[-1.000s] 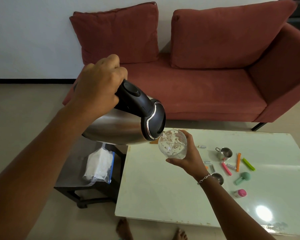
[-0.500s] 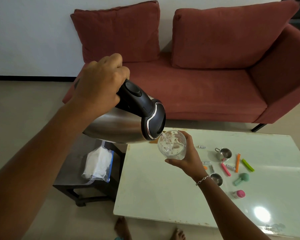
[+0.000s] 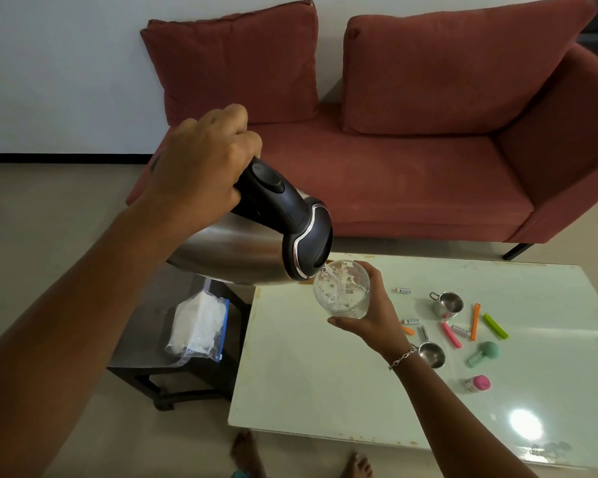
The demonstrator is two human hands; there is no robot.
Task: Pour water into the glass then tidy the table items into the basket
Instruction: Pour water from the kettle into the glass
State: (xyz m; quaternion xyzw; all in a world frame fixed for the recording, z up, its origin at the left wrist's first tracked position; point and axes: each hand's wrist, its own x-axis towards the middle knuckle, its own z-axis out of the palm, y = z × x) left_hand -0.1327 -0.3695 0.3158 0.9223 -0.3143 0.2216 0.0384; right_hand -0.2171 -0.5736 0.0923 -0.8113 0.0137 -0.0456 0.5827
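Sofa (image 3: 394,174): fills the upper half of the frame, not involved.

Table (image 3: 325,391): pale top, lower right. No basket in view.

Kettle (image 3: 242,257): steel body, centre frame, tipped well over. Its long axis runs from the black handle at upper left down to the spout at lower right. The spout sits just over the upper-left rim of the glass.

Left hand (image 3: 201,170): fingers wrapped tight round the kettle handle, carrying its whole weight.

Right hand (image 3: 370,326): fingers and thumb curled round the glass from below and the right, holding it in the air above the table's upper-left corner.

Glass (image 3: 342,291): roughly upright, just lower right of the spout. Water is splashing inside; the level is hard to read.

Small items: two steel cups (image 3: 450,303), coloured clips (image 3: 450,334) and a pink-capped bottle (image 3: 479,383), scattered right of the right wrist.

Judgement: pouring is under way and tidying has not started. The next move turns on the spout-to-rim line. Righting the kettle means rotating it back toward upper left. The right hand is nearer the table for setting down.
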